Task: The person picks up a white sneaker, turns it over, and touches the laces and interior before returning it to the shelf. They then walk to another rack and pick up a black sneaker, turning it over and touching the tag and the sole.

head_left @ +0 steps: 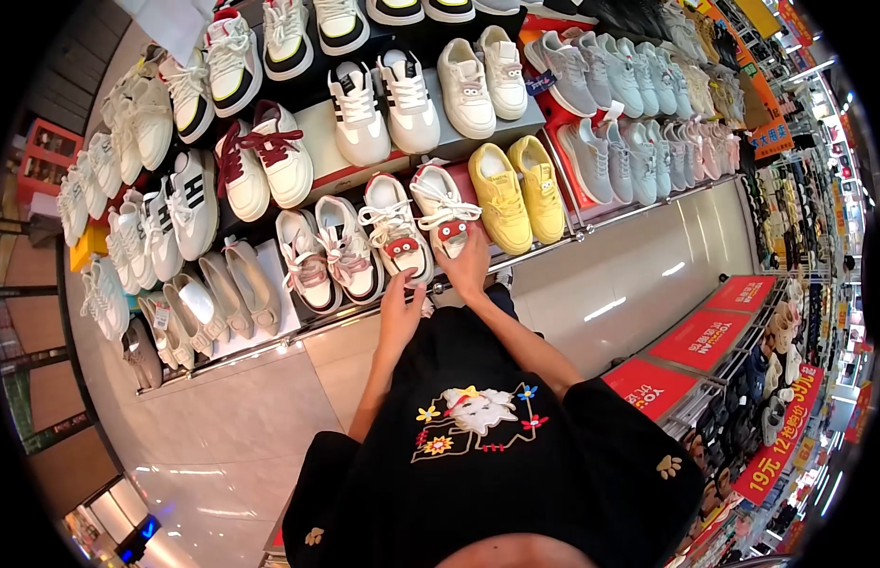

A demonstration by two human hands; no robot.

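White left sneaker (394, 227) (frame centre) is pinched at the toe by left hand (399, 308), right sneaker (444, 213) by right hand (468, 268).

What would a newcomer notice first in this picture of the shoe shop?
First comes the sloping display rack, packed with pairs of sneakers, mostly white, across the upper half. The yellow pair, just right of the middle, stands out most. In the centre, the person's left hand and right hand reach the toes of a white pair with red patches, and red signs line the lower right.
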